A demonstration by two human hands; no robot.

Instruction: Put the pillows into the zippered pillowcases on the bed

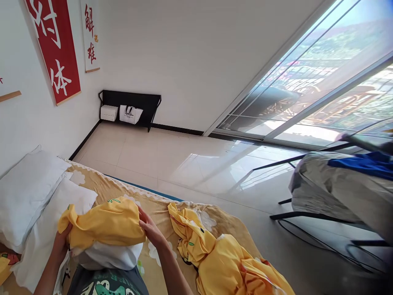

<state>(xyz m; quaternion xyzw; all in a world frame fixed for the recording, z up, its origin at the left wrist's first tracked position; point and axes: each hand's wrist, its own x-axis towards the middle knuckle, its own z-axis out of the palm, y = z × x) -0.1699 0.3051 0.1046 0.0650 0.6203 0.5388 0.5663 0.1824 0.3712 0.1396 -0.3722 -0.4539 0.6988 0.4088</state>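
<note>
A white pillow [110,255] rests against my body, half inside a yellow pillowcase [107,223]. My left hand [61,242] grips the pillowcase's left end, fingers closed on the cloth. At the case's right edge my right hand [151,229] pinches the fabric. Both hands hold it over the bed [159,213], which has a tan sheet with white cloud shapes. A second crumpled yellow cloth [215,254] lies on the bed to the right of my right hand.
Two bare white pillows [30,192] lie at the bed's left by the wall. A drying rack with grey and blue laundry [344,192] stands on the tiled floor at right. A black shelf [130,107] with a box and a bag sits at the far wall.
</note>
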